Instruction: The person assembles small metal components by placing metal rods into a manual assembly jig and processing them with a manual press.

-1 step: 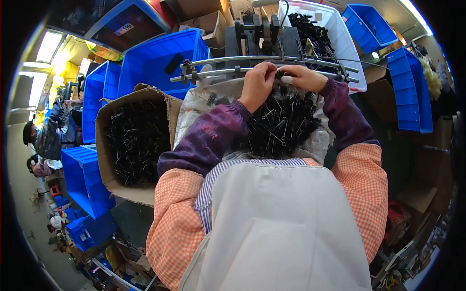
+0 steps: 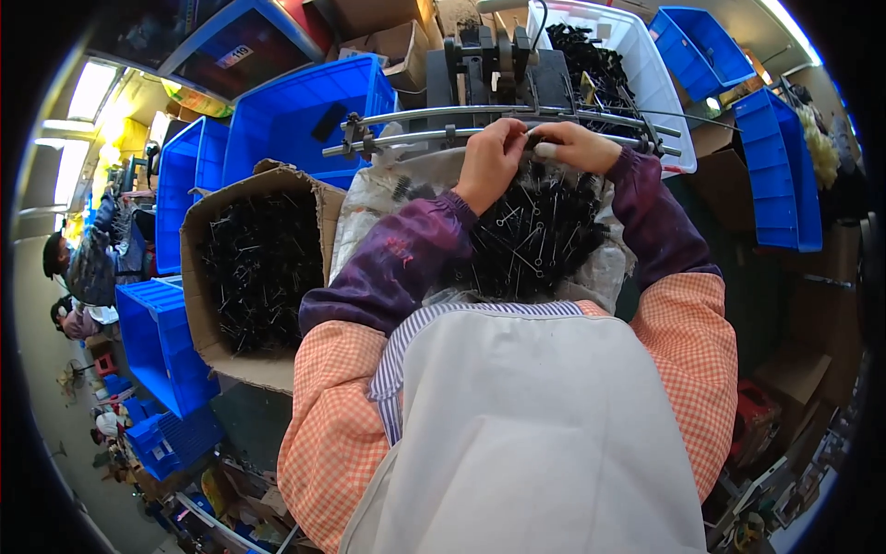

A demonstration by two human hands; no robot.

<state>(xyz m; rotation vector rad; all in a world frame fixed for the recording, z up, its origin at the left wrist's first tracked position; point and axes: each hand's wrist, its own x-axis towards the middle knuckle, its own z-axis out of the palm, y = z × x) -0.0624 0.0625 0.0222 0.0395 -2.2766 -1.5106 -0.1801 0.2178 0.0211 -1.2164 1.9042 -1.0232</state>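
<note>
My left hand (image 2: 489, 164) and my right hand (image 2: 580, 148) meet at the near metal rail (image 2: 429, 136) of a bench machine (image 2: 494, 69). Both are closed in a pinch, fingertips almost touching. Whatever small piece sits between them is hidden by the fingers. Just below my wrists, a pile of small black brushes (image 2: 535, 235) with thin wire stems, some ending in loops, lies on a whitish plastic sheet (image 2: 355, 217) over my lap. To the left, a cardboard box (image 2: 268, 367) holds many more black pieces with wire stems.
Behind the machine at right, a white bin (image 2: 660, 92) contains black parts. A blue crate (image 2: 277, 129) with a dark flat object stands back left; other blue crates (image 2: 780, 171) flank both sides. A thin rod (image 2: 701, 118) sticks out rightward. Other people (image 2: 78, 268) sit far left.
</note>
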